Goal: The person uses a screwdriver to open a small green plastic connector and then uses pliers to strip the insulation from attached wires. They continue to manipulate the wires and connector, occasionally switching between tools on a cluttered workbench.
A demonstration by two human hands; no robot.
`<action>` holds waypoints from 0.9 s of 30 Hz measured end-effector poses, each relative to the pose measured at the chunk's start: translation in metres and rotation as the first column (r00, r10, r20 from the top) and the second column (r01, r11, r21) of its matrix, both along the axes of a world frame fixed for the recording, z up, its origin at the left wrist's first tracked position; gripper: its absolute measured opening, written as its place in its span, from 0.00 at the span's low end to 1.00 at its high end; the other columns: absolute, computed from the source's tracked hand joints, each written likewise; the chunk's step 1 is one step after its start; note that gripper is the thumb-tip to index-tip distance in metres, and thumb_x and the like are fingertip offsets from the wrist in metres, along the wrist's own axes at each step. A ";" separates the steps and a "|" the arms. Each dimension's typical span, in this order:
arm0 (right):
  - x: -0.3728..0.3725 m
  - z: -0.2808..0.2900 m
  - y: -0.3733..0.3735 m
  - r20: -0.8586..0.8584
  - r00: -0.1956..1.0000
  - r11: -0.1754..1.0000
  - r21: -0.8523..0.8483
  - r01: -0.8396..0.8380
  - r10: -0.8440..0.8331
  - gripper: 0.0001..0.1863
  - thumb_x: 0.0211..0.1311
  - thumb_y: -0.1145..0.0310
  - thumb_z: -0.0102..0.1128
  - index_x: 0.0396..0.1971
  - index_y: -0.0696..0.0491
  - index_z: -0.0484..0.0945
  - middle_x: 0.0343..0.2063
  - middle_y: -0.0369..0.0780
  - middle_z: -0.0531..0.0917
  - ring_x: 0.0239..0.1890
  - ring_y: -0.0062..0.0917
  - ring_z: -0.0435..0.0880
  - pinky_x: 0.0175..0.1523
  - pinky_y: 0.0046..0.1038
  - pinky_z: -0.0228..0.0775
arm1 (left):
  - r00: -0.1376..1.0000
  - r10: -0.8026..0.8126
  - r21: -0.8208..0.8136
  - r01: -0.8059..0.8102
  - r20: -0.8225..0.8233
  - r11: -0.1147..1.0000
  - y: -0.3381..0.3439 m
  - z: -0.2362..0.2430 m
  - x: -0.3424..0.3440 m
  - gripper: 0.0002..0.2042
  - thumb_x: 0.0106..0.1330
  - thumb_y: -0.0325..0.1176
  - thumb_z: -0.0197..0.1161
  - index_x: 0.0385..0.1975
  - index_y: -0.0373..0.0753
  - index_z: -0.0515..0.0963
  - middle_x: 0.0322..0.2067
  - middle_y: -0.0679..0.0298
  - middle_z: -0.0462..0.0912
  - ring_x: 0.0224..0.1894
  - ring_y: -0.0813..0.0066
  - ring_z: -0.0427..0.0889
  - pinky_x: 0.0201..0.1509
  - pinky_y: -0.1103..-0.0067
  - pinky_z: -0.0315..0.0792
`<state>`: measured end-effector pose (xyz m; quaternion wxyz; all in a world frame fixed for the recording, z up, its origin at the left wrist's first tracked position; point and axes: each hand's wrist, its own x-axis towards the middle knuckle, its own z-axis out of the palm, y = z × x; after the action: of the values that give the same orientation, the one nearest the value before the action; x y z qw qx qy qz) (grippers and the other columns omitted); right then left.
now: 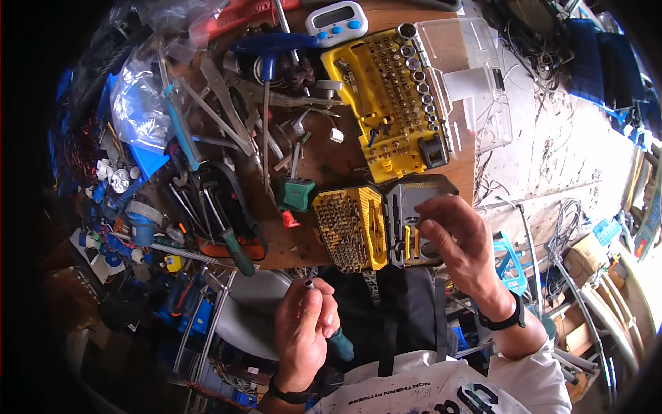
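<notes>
My left hand (pixel 303 331) is closed round a screwdriver whose dark green handle (pixel 341 345) sticks out below the fingers. Its metal tip shows above the thumb. Over the grey half of an open bit case (pixel 427 188), my right hand (pixel 458 241) hovers with fingers curled and a small gap between thumb and index finger. Nothing can be made out between them. The case's yellow half (pixel 374 231) holds rows of small bits. Behind it lies a larger yellow socket set (pixel 358 86) with sockets along its right side and a clear lid (pixel 493 110) folded open.
Loose tools crowd the wooden table (pixel 324 155): a blue T-handle (pixel 267 65), a green-handled tool (pixel 296 194), and hex keys in a holder (pixel 258 234). A white timer (pixel 336 24) lies at the back. Clutter and bags (pixel 141 103) fill the left; cables (pixel 562 224) hang at right.
</notes>
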<state>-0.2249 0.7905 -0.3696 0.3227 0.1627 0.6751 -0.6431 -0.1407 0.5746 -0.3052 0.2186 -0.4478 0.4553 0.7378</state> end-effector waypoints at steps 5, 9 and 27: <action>0.017 0.002 -0.012 0.029 0.996 0.984 -0.160 -0.083 0.089 0.09 0.65 0.73 0.59 0.42 0.60 0.76 0.33 0.40 0.82 0.36 0.20 0.82 0.44 0.24 0.74 | 0.994 0.109 0.023 -0.108 -0.013 0.994 0.010 -0.005 -0.018 0.14 0.75 0.43 0.47 0.42 0.38 0.70 0.21 0.66 0.69 0.19 0.76 0.70 0.24 0.79 0.69; 0.029 0.013 -0.013 0.046 0.968 0.942 -0.245 -0.228 0.246 0.16 0.63 0.67 0.63 0.46 0.60 0.74 0.35 0.41 0.81 0.37 0.23 0.82 0.45 0.26 0.74 | 0.971 0.233 0.042 -0.230 -0.063 0.972 0.020 -0.019 -0.027 0.13 0.76 0.43 0.46 0.44 0.40 0.69 0.30 0.59 0.80 0.36 0.60 0.85 0.41 0.68 0.81; 0.026 0.060 0.016 -0.120 0.915 0.919 0.142 -0.369 0.386 0.21 0.49 0.77 0.67 0.46 0.59 0.75 0.36 0.44 0.81 0.35 0.34 0.82 0.41 0.27 0.73 | 0.983 0.179 0.216 -0.165 -0.047 0.962 0.019 -0.023 -0.022 0.13 0.74 0.37 0.50 0.50 0.37 0.69 0.47 0.49 0.80 0.52 0.56 0.80 0.57 0.66 0.76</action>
<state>-0.1985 0.8060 -0.3096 0.3806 0.0003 0.7517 -0.5386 -0.1628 0.5932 -0.3284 0.1847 -0.4351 0.3407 0.8127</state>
